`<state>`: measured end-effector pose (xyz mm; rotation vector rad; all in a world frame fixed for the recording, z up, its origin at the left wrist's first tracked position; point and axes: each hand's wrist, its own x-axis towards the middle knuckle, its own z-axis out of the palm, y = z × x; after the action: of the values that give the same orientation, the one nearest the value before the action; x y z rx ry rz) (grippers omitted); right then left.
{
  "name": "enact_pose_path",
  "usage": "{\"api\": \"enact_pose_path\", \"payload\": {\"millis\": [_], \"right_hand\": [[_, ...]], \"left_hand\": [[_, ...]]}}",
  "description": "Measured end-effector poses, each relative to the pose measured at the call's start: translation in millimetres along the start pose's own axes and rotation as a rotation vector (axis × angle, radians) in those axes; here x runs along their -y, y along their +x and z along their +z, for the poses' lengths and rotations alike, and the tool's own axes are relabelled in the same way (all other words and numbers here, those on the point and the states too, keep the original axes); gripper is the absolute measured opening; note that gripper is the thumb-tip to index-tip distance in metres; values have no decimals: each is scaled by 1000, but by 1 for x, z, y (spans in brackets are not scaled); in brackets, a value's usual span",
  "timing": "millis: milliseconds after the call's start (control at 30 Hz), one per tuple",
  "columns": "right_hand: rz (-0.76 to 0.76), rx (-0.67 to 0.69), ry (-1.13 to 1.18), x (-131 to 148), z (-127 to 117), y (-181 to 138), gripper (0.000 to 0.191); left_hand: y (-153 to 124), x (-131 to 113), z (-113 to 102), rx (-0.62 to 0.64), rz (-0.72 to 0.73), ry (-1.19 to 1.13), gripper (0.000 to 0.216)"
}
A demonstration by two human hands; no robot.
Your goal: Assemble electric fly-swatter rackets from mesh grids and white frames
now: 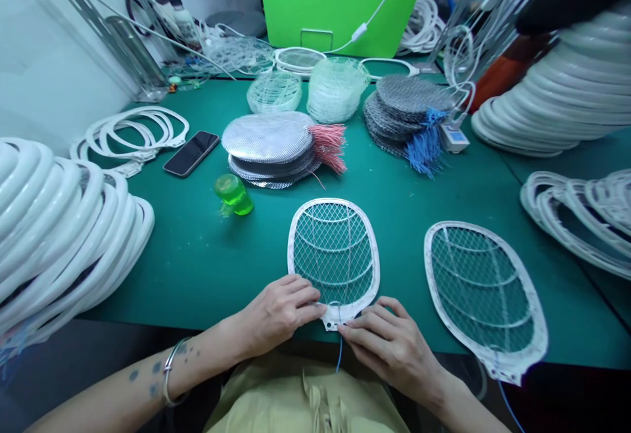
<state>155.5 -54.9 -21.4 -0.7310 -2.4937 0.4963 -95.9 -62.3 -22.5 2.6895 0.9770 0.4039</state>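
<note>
A white mosquito-swatter head frame (292, 242) with a diamond mesh inside its oval rim lies flat at the table's front edge, its narrow neck toward me. My left hand (286, 308) has its fingers bent and pressed on the left side of the rim by the neck. At the neck's right side, my right hand (389, 341) pinches with thumb and fingertips. From the neck a thin blue wire (340, 356) hangs down over the edge. To the right lies a second swatter head frame (541, 321) with mesh, its blue wire (510, 407) trailing off the table.
Tall stacks of white frames stand left (73, 223) and right (557, 91). Farther back are silver mesh sheets (269, 134) with red wires, grey mesh sheets (411, 94) with blue wires, and clear plastic grids (338, 88). A green cup (239, 196) and a phone (191, 154) lie left.
</note>
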Motion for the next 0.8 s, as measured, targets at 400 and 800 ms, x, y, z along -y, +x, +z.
{"api": "enact_pose_path", "payload": {"millis": [400, 800], "right_hand": [[601, 501, -31, -26, -6, 49, 29], [797, 88, 326, -76, -41, 109, 32]], "left_hand": [[2, 9, -11, 229, -32, -189, 38], [67, 63, -49, -142, -819, -288, 32]]}}
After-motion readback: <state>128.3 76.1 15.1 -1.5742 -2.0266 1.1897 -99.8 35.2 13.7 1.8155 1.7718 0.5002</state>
